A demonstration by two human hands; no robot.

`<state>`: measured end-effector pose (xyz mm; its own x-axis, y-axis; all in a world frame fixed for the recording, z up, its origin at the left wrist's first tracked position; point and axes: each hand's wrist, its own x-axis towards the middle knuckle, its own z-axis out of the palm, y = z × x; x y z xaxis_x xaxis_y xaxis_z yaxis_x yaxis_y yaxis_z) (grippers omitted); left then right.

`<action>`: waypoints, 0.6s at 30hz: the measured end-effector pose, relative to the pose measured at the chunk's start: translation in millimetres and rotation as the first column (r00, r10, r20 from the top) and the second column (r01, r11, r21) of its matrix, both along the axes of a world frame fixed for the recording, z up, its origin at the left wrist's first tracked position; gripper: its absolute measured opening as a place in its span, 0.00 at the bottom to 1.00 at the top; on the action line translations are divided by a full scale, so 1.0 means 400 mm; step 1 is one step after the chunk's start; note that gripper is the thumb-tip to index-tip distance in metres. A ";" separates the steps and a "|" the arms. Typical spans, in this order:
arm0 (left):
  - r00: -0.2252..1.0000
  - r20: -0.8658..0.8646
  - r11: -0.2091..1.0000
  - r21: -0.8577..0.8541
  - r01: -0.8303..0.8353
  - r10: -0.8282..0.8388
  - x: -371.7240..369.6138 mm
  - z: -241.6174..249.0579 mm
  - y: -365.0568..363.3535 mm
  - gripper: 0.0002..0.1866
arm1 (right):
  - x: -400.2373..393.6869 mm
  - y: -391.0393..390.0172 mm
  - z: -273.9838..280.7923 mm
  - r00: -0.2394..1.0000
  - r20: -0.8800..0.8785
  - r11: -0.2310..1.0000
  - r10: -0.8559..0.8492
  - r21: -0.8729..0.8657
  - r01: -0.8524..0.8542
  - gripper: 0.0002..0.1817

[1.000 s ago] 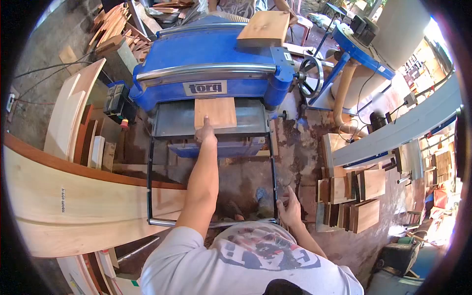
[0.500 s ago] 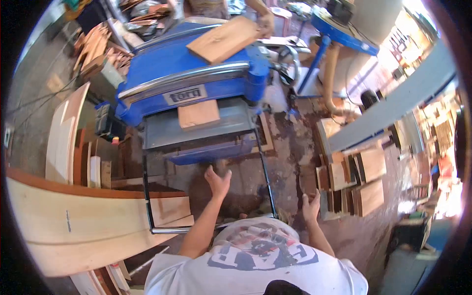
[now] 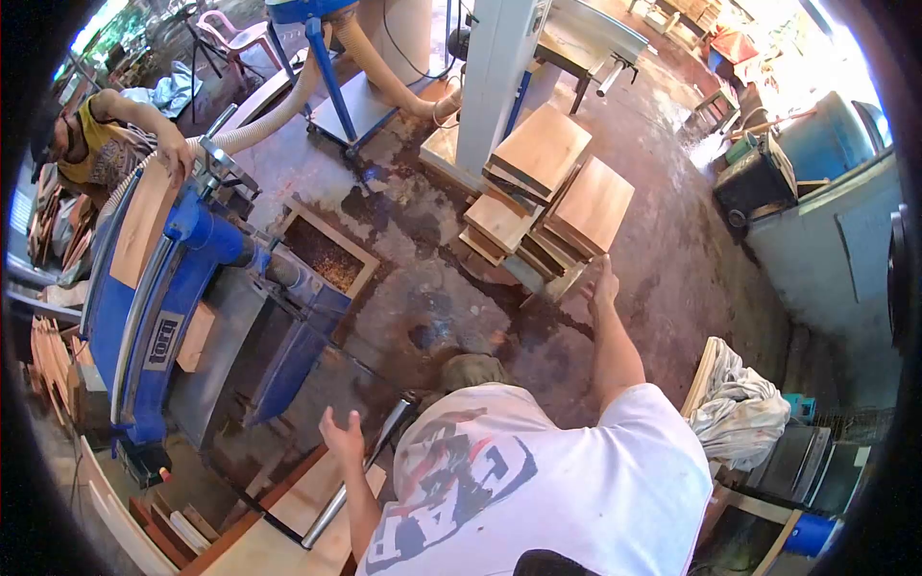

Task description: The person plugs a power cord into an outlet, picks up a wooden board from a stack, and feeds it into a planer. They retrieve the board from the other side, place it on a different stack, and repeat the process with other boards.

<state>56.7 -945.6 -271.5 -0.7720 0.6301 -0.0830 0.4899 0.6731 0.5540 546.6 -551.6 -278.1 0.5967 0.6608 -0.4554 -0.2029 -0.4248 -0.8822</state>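
Note:
My right hand (image 3: 602,285) reaches forward, fingers extended, at the near edge of stacked wooden boards (image 3: 594,204). It is open and its fingertips overlap the lower corner of the stack. Down at the left, my left hand (image 3: 345,438) is open and empty, fingers apart, beside the metal roller bar (image 3: 357,470). A blue planer (image 3: 182,288) marked "torq" stands to the left, with a wooden board (image 3: 197,337) sticking out of its slot. On top of the machine lies another board (image 3: 142,223), which a co-worker's hand (image 3: 175,154) holds at its far end.
A wooden frame with shavings (image 3: 327,259) lies on the floor behind the planer. A pale post (image 3: 495,86) rises behind the stacks, near a ribbed hose (image 3: 384,72). At right are a crumpled cloth (image 3: 735,403) and a black bin (image 3: 759,182). Long planks (image 3: 298,499) lie lower left.
My view has swung right, so the planer now sits at the left and the board stacks nearer the middle. My right hand has reached out to the stack; the left stays open.

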 end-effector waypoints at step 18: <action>0.976 -0.103 0.977 0.116 -0.178 0.190 0.406 0.064 0.298 0.29 | 0.296 0.345 -0.207 0.795 -0.463 0.882 0.392 -0.057 -0.468 0.20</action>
